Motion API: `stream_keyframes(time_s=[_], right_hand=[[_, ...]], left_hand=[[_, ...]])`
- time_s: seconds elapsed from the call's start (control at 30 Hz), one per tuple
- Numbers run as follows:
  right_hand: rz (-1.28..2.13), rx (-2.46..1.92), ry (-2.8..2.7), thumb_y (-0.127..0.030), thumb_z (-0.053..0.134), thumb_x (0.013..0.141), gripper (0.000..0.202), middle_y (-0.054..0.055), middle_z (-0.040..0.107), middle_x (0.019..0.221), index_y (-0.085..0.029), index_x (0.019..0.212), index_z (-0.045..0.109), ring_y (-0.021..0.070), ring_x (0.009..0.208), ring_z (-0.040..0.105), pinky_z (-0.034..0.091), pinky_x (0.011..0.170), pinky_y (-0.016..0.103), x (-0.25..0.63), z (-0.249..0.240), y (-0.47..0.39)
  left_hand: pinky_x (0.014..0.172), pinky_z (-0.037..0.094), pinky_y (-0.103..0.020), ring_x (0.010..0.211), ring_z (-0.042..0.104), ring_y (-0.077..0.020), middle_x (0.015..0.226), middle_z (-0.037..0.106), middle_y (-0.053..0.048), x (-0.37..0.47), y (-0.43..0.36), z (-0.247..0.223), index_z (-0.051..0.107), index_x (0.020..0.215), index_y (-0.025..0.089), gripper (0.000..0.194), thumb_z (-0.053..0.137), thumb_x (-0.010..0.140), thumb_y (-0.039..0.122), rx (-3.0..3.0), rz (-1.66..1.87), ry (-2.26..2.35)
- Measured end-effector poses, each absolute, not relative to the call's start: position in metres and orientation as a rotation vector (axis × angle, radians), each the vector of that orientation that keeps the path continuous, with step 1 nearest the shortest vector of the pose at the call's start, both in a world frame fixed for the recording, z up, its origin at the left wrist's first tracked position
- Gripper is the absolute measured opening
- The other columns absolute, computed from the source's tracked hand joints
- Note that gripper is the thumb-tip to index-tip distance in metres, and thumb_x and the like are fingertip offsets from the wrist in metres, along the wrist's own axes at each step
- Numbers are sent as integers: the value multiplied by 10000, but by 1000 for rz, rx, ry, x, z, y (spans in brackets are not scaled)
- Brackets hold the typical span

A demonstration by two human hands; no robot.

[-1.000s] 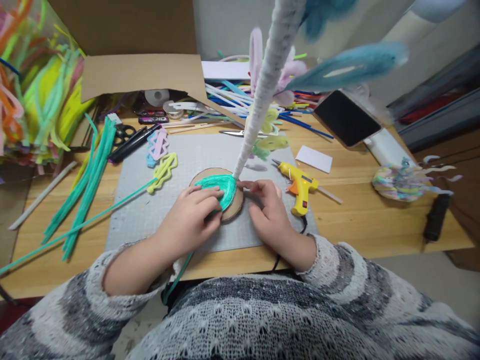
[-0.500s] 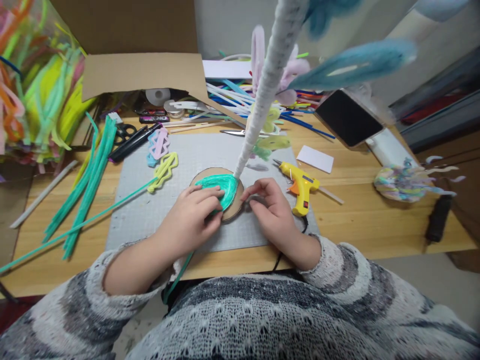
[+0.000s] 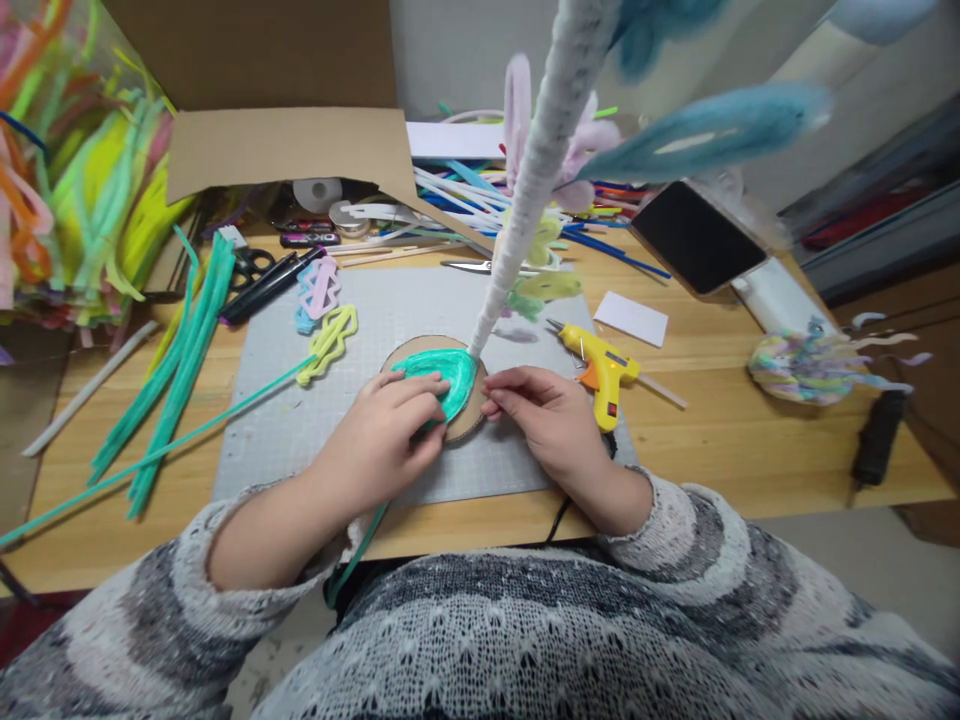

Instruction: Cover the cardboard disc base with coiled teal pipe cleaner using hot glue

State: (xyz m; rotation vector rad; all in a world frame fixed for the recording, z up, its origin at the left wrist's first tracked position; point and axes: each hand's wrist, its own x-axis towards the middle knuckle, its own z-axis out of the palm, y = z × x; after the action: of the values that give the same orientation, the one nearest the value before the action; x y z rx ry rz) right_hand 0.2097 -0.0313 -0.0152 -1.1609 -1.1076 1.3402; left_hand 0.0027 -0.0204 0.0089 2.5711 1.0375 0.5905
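Observation:
My left hand [image 3: 397, 425] lies over a coil of green pipe cleaner [image 3: 459, 372], its fingers bent and pressing it onto a round cardboard disc [image 3: 475, 418]. A green tail [image 3: 364, 550] hangs from under that hand past the table edge. At the disc's right rim, my right hand [image 3: 544, 415] is closed in a pinch of thumb and forefinger; whatever is between the tips is too small to make out. A white wrapped stem [image 3: 517, 215] rises from the disc beside the coil, bearing a blue fuzzy loop [image 3: 712, 130] and pale pink loops [image 3: 517, 110].
A yellow glue gun [image 3: 609, 372] lies just right of my right hand on the grey cutting mat [image 3: 277, 440]. Green pipe cleaners [image 3: 176, 370], black-handled scissors [image 3: 251, 265] and a yellow zigzag piece [image 3: 330, 340] are at left. A phone [image 3: 701, 238] lies back right.
My right hand's thumb and forefinger have come together into a pinch at the disc's rim, and the hand has turned slightly. My left hand keeps its place on the coil.

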Motion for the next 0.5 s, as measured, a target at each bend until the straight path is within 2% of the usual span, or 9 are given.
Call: stream_keyframes(time_s=[0.17,0.33,0.4,0.5], right_hand=[[1413,-1156,-1029,-310,719,772,97,-12,691,718,-230,820,691,125,611,661,571,588,294,209,-10,-33],[1323,-1229,-1229,-367,554,915,177,-37,618,656,-230,956,659,96,477,567,472,453,257,211,-14,-37],[1100,-1247,-1498,-308,525,936,166,-17,628,711,-231,992,661,116,579,591,499,546,281,211,-15,-38],[781,-1198,-1853,-227,556,917,144,43,659,905,-222,1015,662,176,885,625,519,795,355,211,-16,-38]], left_hand=[[974,465,-535,1144,633,-262,1135,705,-102,3,-21,9,595,880,196,68,548,858,153,2562,601,1043],[970,461,-543,1151,628,-271,1150,697,-111,2,-21,7,594,885,187,65,548,857,151,2565,600,1033],[970,459,-541,1156,626,-272,1150,695,-117,1,-21,7,594,884,183,63,547,855,151,2565,594,1032],[970,454,-536,1163,619,-271,1119,698,-120,2,-21,8,593,876,179,52,550,855,159,2556,584,1030]])
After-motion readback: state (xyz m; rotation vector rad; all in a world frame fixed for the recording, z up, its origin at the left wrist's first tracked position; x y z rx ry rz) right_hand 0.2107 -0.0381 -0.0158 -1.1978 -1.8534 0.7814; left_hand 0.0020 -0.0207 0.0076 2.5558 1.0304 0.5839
